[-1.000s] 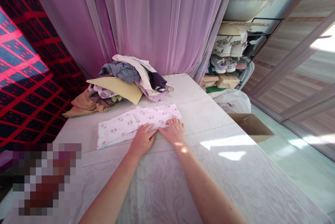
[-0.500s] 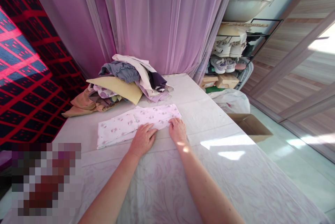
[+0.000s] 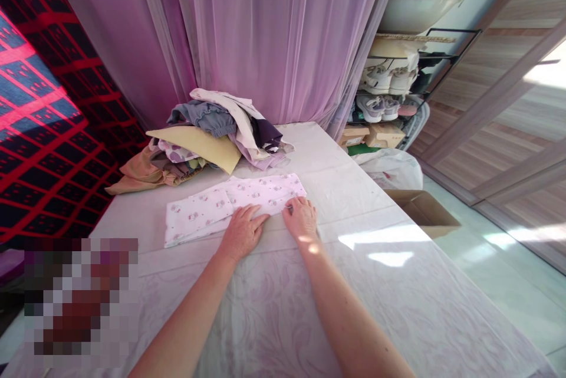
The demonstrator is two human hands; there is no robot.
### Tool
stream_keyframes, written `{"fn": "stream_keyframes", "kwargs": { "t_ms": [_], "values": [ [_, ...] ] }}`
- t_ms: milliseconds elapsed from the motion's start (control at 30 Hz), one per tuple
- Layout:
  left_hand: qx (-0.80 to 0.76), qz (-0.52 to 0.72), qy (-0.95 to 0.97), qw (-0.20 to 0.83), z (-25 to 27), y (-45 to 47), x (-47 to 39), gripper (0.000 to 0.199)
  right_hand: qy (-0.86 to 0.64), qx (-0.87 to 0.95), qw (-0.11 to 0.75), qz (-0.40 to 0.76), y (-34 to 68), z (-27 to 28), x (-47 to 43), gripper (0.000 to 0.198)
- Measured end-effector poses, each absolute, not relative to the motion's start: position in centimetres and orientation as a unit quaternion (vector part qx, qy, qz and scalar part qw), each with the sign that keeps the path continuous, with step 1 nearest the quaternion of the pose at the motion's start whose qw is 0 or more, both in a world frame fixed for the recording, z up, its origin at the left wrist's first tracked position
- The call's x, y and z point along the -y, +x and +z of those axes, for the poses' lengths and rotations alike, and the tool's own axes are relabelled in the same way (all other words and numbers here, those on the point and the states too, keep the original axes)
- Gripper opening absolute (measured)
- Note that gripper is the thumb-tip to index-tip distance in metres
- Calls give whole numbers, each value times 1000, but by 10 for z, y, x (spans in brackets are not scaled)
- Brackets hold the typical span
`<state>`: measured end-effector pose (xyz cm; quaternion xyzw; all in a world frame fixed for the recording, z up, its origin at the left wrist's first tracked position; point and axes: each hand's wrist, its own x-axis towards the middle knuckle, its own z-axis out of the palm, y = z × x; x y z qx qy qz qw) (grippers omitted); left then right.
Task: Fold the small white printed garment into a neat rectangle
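A pale pink garment (image 3: 201, 211) with small printed figures lies folded into a long strip on the cloth-covered table (image 3: 265, 319). Its exact kind cannot be told from the folds. My left hand (image 3: 243, 230) rests on the near edge at the middle of the strip, fingers stretched out and flat. At the right end, my right hand (image 3: 301, 219) has its thumb and fingers pinched on the near corner of the fabric.
Behind the strip is a loose heap of clothes (image 3: 203, 136), backed by a purple curtain (image 3: 265, 30). Off the table's right side are an open cardboard box (image 3: 420, 210), a plastic bag (image 3: 389, 168) and a shoe rack (image 3: 442, 59). A red-and-black checked cloth (image 3: 57, 130) hangs at left.
My right hand's fingers have curled in and now pinch the garment's near corner. My left hand stays flat in about the same spot, and the garment has hardly moved.
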<state>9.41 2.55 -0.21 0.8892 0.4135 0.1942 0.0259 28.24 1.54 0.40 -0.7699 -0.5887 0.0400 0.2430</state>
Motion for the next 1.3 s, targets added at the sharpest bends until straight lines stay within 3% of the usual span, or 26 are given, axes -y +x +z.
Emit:
{"fn": "stream_keyframes", "kwargs": {
  "t_ms": [333, 533, 633, 833, 1100, 1300],
  "values": [
    [-416, 203, 886, 31, -2, 95, -25, 31, -779, 577, 241, 34, 283, 3, -17, 15],
    [-419, 193, 887, 26, 1, 95, -23, 31, -776, 559, 290, 30, 293, -4, -18, 30],
    [-415, 193, 888, 35, 2, 95, -21, 31, -742, 591, 315, 17, 295, -6, -17, 29],
    [-404, 207, 890, 48, 1, 95, -21, 34, -746, 607, 274, 14, 296, -11, -16, 22],
    [-408, 218, 886, 35, -3, 95, -18, 33, -704, 583, 388, 122, 314, -22, -17, 29],
    [-422, 214, 881, 30, -2, 97, -15, 30, -697, 562, 419, 151, 317, -20, -16, 34]
  ]
}}
